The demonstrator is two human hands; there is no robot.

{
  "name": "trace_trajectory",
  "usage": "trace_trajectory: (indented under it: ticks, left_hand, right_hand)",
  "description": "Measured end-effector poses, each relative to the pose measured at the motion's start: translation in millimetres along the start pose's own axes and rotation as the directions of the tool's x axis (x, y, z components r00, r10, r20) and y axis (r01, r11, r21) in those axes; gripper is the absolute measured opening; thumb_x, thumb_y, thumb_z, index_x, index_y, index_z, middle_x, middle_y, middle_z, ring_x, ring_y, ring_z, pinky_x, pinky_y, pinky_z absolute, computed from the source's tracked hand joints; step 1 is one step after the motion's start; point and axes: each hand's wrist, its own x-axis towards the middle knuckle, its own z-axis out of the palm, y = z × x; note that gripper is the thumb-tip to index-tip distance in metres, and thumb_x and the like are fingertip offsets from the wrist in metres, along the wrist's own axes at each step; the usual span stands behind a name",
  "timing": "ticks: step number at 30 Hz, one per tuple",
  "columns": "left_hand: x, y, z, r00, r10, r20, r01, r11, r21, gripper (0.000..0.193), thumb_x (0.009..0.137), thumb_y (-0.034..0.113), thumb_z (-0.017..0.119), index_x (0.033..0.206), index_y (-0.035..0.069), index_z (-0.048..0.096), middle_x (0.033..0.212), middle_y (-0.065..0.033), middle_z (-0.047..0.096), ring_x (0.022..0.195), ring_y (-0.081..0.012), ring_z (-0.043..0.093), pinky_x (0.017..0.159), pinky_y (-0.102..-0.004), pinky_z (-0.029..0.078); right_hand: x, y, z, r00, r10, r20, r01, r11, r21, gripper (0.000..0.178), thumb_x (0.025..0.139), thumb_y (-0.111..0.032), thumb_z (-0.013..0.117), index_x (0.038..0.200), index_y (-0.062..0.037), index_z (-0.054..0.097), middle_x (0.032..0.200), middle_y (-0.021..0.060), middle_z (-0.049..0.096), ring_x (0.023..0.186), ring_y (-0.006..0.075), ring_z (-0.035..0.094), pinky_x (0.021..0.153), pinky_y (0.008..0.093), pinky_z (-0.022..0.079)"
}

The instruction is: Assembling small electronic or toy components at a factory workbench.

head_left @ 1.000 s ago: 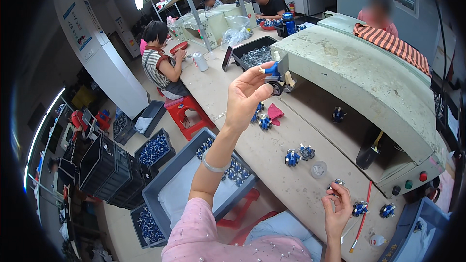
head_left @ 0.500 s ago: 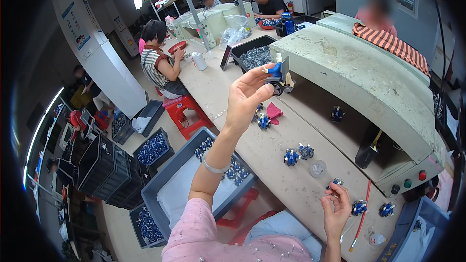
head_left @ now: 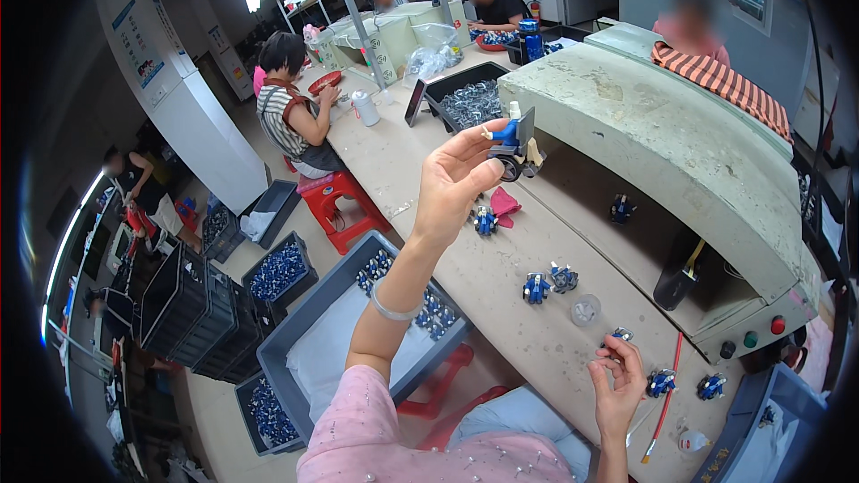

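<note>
My left hand [head_left: 456, 174] is raised over the bench, its fingers closed on a small toy figurine in a wheelchair [head_left: 514, 145], which has a blue body, grey back and dark wheels. Low at the right, my right hand [head_left: 619, 385] has curled fingers with a gap from the thumb. Just beyond its fingertips is another blue-and-white figurine [head_left: 621, 334], partly hidden; no grip on it shows. Beside that hand stand a figurine [head_left: 660, 383] and a red-handled brush [head_left: 666, 402]. Two more figurines, one in front [head_left: 536, 288], stand mid-bench near a small clear cup [head_left: 586, 309].
A pale, worn machine housing [head_left: 662, 143] covers the bench's right side, with a figurine [head_left: 622, 207] under it. A grey-blue bin [head_left: 277, 360] of figurines sits at left; another bin [head_left: 761, 447] stands at lower right. A seated person [head_left: 291, 116] works at the far left.
My hands and the held figurine have hardly moved. In the background at left, a standing person has shifted, and the seated person's hands have moved slightly.
</note>
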Motion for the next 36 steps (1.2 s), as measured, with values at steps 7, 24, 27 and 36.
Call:
trace_trajectory:
  ticks: [7,24,27,36]
  left_hand:
    - [-11.6,-8.9,2.0,0.993,-0.100,0.066,0.110,0.979,-0.170,0.050,0.085,0.013,0.059,0.125,-0.011,0.043,0.116,-0.0226,0.057,0.100,-0.0249,0.063,0.085,-0.0366,0.055]
    - [-104.3,-96.5,102.1,0.661,-0.621,0.420,0.742,0.624,-0.245,0.037,0.097,0.022,0.045,0.123,-0.004,0.046,0.094,-0.0073,0.058,0.081,-0.0143,0.055,0.071,-0.0275,0.048]
    - [-112.8,-104.8,96.9,0.664,-0.528,0.530,0.616,0.788,0.014,0.040,0.095,0.017,0.052,0.129,0.001,0.039,0.101,-0.0050,0.053,0.084,-0.0102,0.051,0.075,-0.0254,0.045]
    - [-127.5,-133.7,106.2,0.782,-0.373,0.500,0.300,0.928,0.222,0.061,0.077,-0.006,0.064,0.131,0.004,0.036,0.117,-0.0060,0.044,0.102,-0.0142,0.050,0.080,-0.0250,0.047]
  right_hand:
    - [-6.9,-3.8,-3.9,0.997,-0.065,-0.050,0.063,0.997,-0.043,0.041,0.071,0.012,0.064,0.112,0.0048,0.058,0.112,0.0133,0.053,0.087,0.0168,0.058,0.076,0.0263,0.050]
    - [57.0,-43.0,-37.2,0.998,-0.043,-0.036,0.047,0.993,0.107,0.025,0.077,0.001,0.071,0.099,0.0035,0.058,0.085,0.0061,0.059,0.078,0.0102,0.060,0.070,0.0213,0.050]
    - [53.1,-34.9,-39.5,0.998,-0.037,-0.052,0.042,0.994,0.101,0.024,0.077,0.003,0.070,0.098,0.0045,0.058,0.088,0.0079,0.061,0.079,0.0121,0.063,0.071,0.0223,0.051]
    - [47.5,-18.1,-64.0,0.988,-0.148,0.042,0.150,0.986,-0.071,0.013,0.074,0.005,0.068,0.085,0.0028,0.061,0.083,0.0078,0.063,0.077,0.0126,0.063,0.068,0.0256,0.052]
